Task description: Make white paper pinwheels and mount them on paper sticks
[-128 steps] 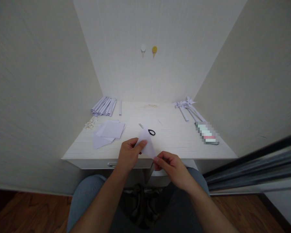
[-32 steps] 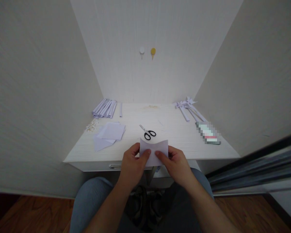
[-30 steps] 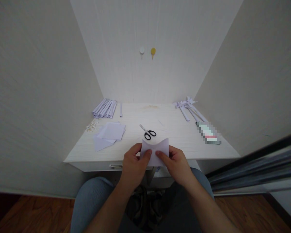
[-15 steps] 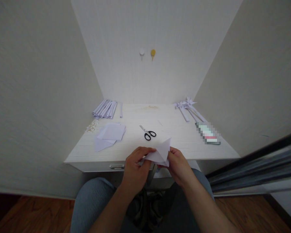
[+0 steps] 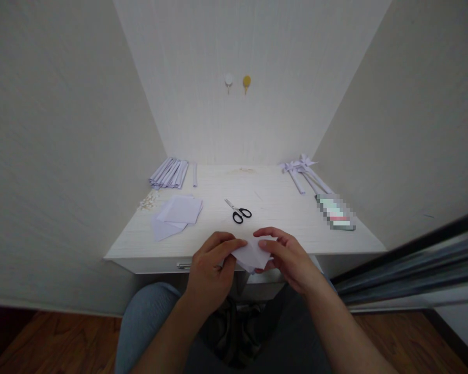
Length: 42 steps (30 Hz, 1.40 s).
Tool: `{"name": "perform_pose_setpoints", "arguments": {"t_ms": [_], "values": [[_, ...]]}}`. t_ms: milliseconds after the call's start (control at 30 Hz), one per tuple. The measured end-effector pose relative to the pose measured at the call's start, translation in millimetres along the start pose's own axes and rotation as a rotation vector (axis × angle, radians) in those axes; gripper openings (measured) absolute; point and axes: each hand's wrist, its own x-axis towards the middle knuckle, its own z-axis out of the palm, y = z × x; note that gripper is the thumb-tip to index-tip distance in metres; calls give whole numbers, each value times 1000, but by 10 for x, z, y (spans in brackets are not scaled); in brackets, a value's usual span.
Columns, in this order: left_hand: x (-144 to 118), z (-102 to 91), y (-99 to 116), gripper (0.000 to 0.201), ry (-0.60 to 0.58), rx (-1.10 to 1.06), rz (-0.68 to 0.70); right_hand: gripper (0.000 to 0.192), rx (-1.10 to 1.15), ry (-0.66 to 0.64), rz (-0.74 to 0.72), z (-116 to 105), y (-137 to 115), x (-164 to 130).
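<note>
**Both hands pinching a folded white sheet at the desk's near edge**

I am watching through the head camera. My left hand (image 5: 210, 265) is curling its fingers inward, with the forefinger and thumb closing on the left side of a small folded piece of white paper (image 5: 253, 254). My right hand (image 5: 286, 254) is gripping the same paper from the right: its fingers are lying over the top of the sheet and the thumb is sitting underneath, so neither hand is open. The paper is being held in the air just in front of the near edge of the pale wood-grain desk (image 5: 288, 218), above my lap, not resting on the surface. I cannot tell how many layers the fold has.

Beyond the hands, a pair of black-handled scissors (image 5: 238, 211) is lying on the desk, near the paper but apart from it. To the left, a loose stack of flat white paper squares (image 5: 177, 213) is lying, and behind it a bundle of rolled white paper sticks (image 5: 169, 173) is sitting at the back left corner. At the back right, several finished white paper pinwheels (image 5: 302, 169) are lying together.
</note>
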Motion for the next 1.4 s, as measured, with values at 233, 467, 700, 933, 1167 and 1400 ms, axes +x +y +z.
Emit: {"name": "perform_pose_setpoints", "arguments": {"t_ms": [233, 467, 700, 933, 1167, 1400], "values": [[26, -193, -26, 34, -108, -347, -163, 33, -208, 82, -111, -28, -38, -2], [122, -285, 48, 20, -196, -152, -368, 24, -483, 168, -224, 117, -71, -138], [121, -197, 129, 12, -296, 27, -250, 17, -617, 86, -320, 110, -134, -164], [76, -189, 94, 15, -429, 88, -181, 6, -861, -79, -403, 75, -163, -201], [100, -245, 115, 19, -411, -39, -262, 8, -767, -87, -322, 63, -163, -188], [93, -274, 84, 19, -372, -114, -383, 15, -666, 3, -250, -44, -125, -167]]}}
